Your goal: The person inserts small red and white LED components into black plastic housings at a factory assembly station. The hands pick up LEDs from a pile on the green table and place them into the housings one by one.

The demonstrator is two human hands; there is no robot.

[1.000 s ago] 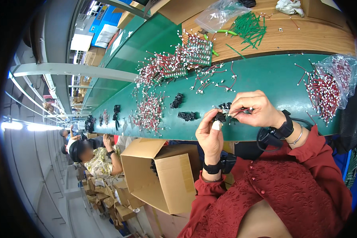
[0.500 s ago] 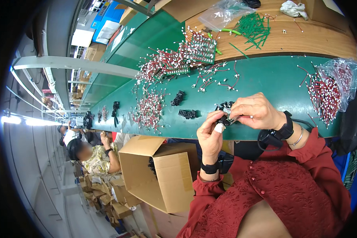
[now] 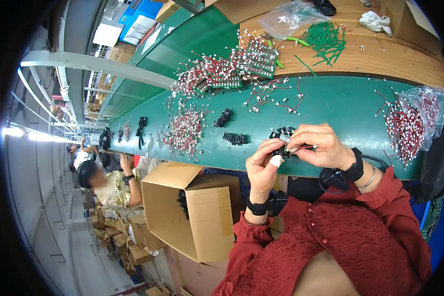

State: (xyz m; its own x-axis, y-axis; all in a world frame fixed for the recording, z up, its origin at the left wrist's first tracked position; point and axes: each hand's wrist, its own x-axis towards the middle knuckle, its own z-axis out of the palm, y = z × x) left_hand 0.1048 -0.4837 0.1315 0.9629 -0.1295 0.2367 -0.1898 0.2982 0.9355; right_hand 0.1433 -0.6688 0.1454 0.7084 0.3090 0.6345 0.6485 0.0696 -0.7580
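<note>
Black part (image 3: 281, 152) up in my fingers, over the near edge of the green bench (image 3: 340, 106).
My left hand (image 3: 262, 169) clamps it, thumb tip wrapped in white; my right hand (image 3: 321, 144) has thumb and fingers pinched together on a red wire (image 3: 307, 146) beside it. Just beyond: black pieces (image 3: 280, 132). Leftward, two black clusters, (image 3: 235, 138) (image 3: 223, 118) then a red-and-white wire heap (image 3: 184, 132). Well right: a clear bag (image 3: 436, 104) over more wires.

Your left hand (image 3: 264, 165) points up, your right hand (image 3: 323, 145) angles in from the right — close together, each curled into a thumb-and-finger pinch.
</note>
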